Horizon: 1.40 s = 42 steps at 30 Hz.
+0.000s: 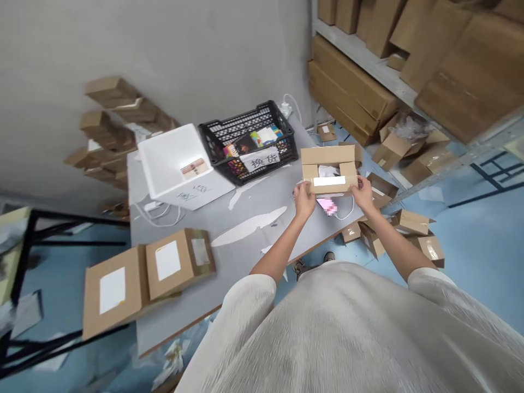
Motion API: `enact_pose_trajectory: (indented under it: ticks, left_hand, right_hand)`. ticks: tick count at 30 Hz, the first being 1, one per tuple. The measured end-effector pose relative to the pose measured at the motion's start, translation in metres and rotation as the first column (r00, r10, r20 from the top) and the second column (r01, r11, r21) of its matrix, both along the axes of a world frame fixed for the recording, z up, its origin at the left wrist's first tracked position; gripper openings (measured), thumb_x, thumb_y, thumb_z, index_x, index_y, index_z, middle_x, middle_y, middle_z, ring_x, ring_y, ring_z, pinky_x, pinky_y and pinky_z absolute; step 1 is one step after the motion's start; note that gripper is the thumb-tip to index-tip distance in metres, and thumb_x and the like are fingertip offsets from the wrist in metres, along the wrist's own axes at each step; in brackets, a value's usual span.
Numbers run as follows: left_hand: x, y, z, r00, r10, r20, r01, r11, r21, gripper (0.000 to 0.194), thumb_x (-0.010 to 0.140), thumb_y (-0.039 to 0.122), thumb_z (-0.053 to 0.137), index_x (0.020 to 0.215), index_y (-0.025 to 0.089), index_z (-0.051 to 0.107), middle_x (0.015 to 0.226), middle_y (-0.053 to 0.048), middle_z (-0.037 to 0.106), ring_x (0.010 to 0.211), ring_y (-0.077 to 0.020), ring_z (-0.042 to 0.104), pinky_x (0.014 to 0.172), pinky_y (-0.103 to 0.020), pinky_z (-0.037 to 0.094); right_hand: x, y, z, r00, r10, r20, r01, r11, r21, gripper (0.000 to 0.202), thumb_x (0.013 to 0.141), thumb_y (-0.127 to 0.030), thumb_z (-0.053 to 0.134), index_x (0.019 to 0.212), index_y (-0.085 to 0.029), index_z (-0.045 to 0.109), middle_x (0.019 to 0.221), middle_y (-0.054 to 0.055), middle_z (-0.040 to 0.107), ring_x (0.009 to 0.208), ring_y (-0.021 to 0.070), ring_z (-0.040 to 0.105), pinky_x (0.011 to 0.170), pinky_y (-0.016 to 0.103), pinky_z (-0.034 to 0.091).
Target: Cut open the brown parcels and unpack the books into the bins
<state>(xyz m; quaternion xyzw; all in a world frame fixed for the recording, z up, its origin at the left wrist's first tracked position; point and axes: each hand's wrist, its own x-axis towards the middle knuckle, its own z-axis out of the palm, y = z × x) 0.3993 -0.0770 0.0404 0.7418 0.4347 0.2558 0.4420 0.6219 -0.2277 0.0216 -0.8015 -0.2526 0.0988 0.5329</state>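
Note:
At the table's right end stands a small cardboard box with its flaps up. My left hand grips the near flap at its left corner, fingers bent over the edge. On the flap's right corner my right hand is closed in the same way. A white label strip runs across this near flap, between my hands. Something whitish shows inside the box; its kind I cannot make out. Just below the box lies a pink item, partly covered and blurred, beside a white cable.
A black plastic crate with colourful packages and a white bin stand along the wall side. Two labelled cartons sit at the table's left. Cardboard boxes litter the floor at right, below a loaded metal shelf.

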Motion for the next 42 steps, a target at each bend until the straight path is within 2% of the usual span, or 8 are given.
enact_pose_trajectory:
  ticks: [5,8,12,15,23,29,36,42]
  left_hand:
    - [0.079,-0.011,0.005,0.978,-0.21,0.018,0.209,0.977,0.044,0.052,0.092,0.012,0.064,0.141,0.029,0.063,0.144,-0.012,0.06,0.143,-0.0315,0.058,0.127,-0.049,0.048]
    - [0.126,-0.014,0.007,0.939,-0.342,0.036,0.34,0.938,0.067,0.06,0.09,0.011,0.066,0.147,0.029,0.062,0.152,-0.012,0.058,0.152,-0.0322,0.053,0.134,-0.05,0.042]
    - [0.17,-0.01,0.002,0.9,-0.435,0.04,0.434,0.9,0.028,0.078,0.087,0.015,0.073,0.162,0.024,0.053,0.183,-0.014,0.028,0.174,-0.0354,0.024,0.143,-0.047,0.026]
    - [0.176,-0.006,-0.005,0.913,-0.406,0.041,0.406,0.914,-0.006,0.08,0.091,0.02,0.073,0.167,0.026,0.049,0.188,-0.011,0.019,0.177,-0.0343,0.015,0.145,-0.05,0.021]
    - [0.133,-0.007,-0.017,0.928,-0.357,-0.102,0.351,0.934,-0.07,0.069,0.091,0.011,0.066,0.158,0.027,0.057,0.185,-0.013,0.028,0.174,-0.0347,0.027,0.142,-0.056,0.025]
    - [0.088,-0.002,-0.018,0.938,-0.314,-0.144,0.305,0.949,-0.083,0.062,0.094,0.012,0.061,0.154,0.026,0.06,0.181,-0.015,0.036,0.172,-0.0327,0.031,0.141,-0.055,0.029]
    - [0.006,0.01,-0.021,0.965,-0.199,-0.171,0.189,0.979,-0.073,0.056,0.096,0.014,0.06,0.151,0.026,0.063,0.175,-0.014,0.045,0.169,-0.0304,0.038,0.14,-0.053,0.032]
    - [-0.08,0.024,-0.019,0.983,-0.057,-0.175,0.046,0.997,-0.064,0.056,0.095,0.015,0.061,0.151,0.023,0.064,0.17,-0.016,0.05,0.167,-0.0297,0.041,0.14,-0.048,0.033]
  right_hand:
    - [0.042,-0.06,0.002,0.978,-0.201,0.061,0.201,0.98,-0.004,0.054,0.084,-0.033,0.066,0.136,-0.018,0.069,0.134,0.016,0.069,0.119,0.0302,0.069,0.116,0.053,0.057]
    - [0.063,-0.086,-0.002,0.963,-0.263,0.057,0.263,0.965,0.015,0.058,0.086,-0.035,0.065,0.141,-0.018,0.067,0.139,0.018,0.07,0.125,0.0313,0.068,0.118,0.055,0.056]
    - [0.077,-0.104,-0.014,0.954,-0.287,-0.084,0.291,0.956,0.028,0.072,0.087,-0.038,0.065,0.156,-0.018,0.058,0.156,0.02,0.064,0.138,0.0347,0.066,0.12,0.058,0.055]
    - [0.079,-0.108,-0.021,0.946,-0.285,-0.151,0.288,0.958,-0.005,0.074,0.086,-0.038,0.067,0.157,-0.02,0.059,0.157,0.019,0.065,0.139,0.0361,0.067,0.12,0.059,0.055]
    - [0.065,-0.084,-0.017,0.96,-0.133,-0.246,0.115,0.989,-0.088,0.05,0.084,-0.042,0.068,0.13,-0.021,0.074,0.125,0.013,0.079,0.107,0.0309,0.076,0.102,0.053,0.063]
    - [0.04,-0.043,-0.02,0.954,0.027,-0.297,-0.04,0.999,-0.037,0.041,0.081,-0.042,0.073,0.117,-0.021,0.076,0.114,0.013,0.081,0.105,0.0301,0.075,0.099,0.05,0.063]
    - [-0.012,0.024,-0.031,0.893,0.229,-0.388,-0.261,0.965,-0.032,0.04,0.077,-0.04,0.07,0.113,-0.023,0.076,0.125,0.01,0.079,0.1,0.0251,0.075,0.093,0.046,0.065]
    - [-0.078,0.075,-0.025,0.842,0.382,-0.38,-0.426,0.904,-0.035,0.04,0.076,-0.035,0.068,0.113,-0.022,0.078,0.126,0.01,0.081,0.101,0.0246,0.075,0.095,0.045,0.065]
